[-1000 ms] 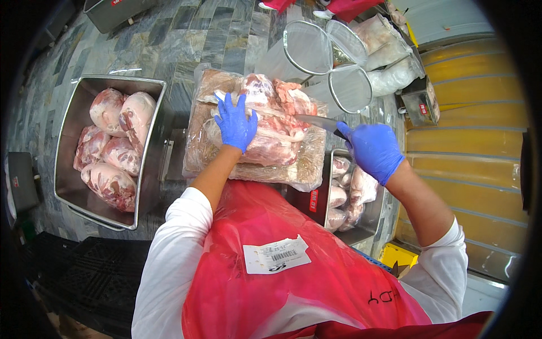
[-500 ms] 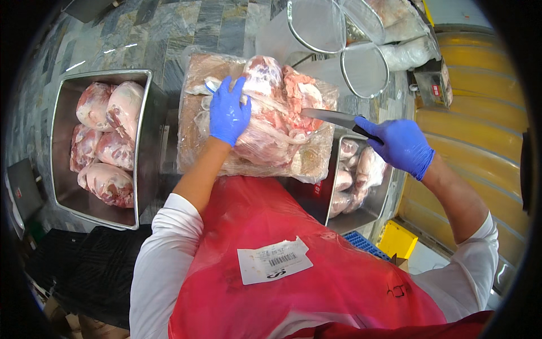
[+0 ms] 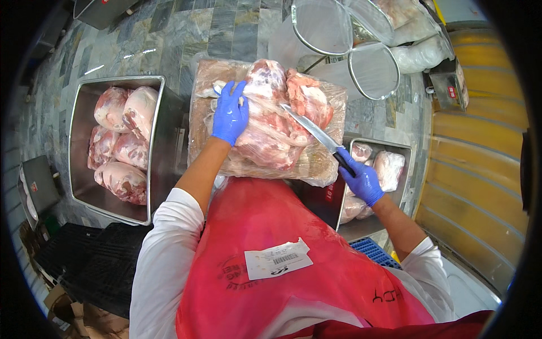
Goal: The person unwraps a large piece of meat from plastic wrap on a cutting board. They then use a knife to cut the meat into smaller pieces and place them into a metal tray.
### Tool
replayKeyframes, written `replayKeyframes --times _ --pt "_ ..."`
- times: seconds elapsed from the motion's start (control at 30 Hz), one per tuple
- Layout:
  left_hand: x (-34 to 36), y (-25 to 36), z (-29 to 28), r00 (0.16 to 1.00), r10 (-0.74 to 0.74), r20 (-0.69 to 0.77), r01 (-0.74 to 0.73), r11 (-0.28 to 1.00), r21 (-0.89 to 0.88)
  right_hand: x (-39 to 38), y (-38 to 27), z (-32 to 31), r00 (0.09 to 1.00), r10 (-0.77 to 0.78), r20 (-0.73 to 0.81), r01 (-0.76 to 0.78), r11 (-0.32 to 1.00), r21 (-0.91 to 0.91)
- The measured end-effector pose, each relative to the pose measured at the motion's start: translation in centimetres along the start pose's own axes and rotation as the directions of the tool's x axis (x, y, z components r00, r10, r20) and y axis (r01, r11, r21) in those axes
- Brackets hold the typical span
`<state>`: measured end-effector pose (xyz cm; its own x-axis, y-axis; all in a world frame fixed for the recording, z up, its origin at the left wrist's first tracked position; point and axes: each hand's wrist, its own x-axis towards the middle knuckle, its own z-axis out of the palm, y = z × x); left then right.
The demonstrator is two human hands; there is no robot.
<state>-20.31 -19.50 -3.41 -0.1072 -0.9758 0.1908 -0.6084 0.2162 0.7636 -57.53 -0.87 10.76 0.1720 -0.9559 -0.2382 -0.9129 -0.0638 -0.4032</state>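
We press our blue-gloved left hand (image 3: 230, 116) flat on the large plastic-wrapped raw pink meat cut (image 3: 271, 121) on the centre board | our right hand (image 3: 361, 181), drawn back nearer us, grips the black-handled steel knife (image 3: 316, 135) | blade now lies across the wrap, mid-slit, we judge.

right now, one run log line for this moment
left hand: on plastic-wrapped raw meat | right hand: holds long steel knife, blade on meat

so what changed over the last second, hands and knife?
The right hand drew back toward the body, so the knife now lies slanted with its tip on the wrapped meat. The left hand stayed pressed on the meat; the trays kept their contents.
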Motion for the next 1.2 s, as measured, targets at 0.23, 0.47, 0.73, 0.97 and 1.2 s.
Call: replayKeyframes --times 0.23,0.47,0.73,0.97,1.2 --pt "0.9 -0.1 0.0 0.999 0.046 0.003 -0.046 0.997 0.061 -2.6 -8.7 -7.3 0.977 0.211 -0.005 -0.203 0.932 -0.301" --pt "1.9 -0.1 0.3 0.995 0.091 0.043 -0.093 0.995 0.045 0.1 -12.6 -15.3 0.987 0.036 0.156 0.055 0.838 -0.542" --pt "1.7 0.5 -0.4 0.995 0.064 0.075 -0.065 0.998 0.004 8.2 -19.5 -18.4 0.907 0.05 0.418 0.299 0.623 -0.723" --pt "1.8 1.4 -0.8 0.994 0.016 0.109 -0.017 1.0 0.004 9.8 -16.7 -17.6 0.872 0.106 0.478 0.268 0.714 -0.647" --pt "2.6 -0.5 -0.2 0.995 0.081 0.058 -0.078 0.996 -0.053 3.4 -7.6 -13.2 0.946 0.054 0.321 0.088 0.906 -0.414"
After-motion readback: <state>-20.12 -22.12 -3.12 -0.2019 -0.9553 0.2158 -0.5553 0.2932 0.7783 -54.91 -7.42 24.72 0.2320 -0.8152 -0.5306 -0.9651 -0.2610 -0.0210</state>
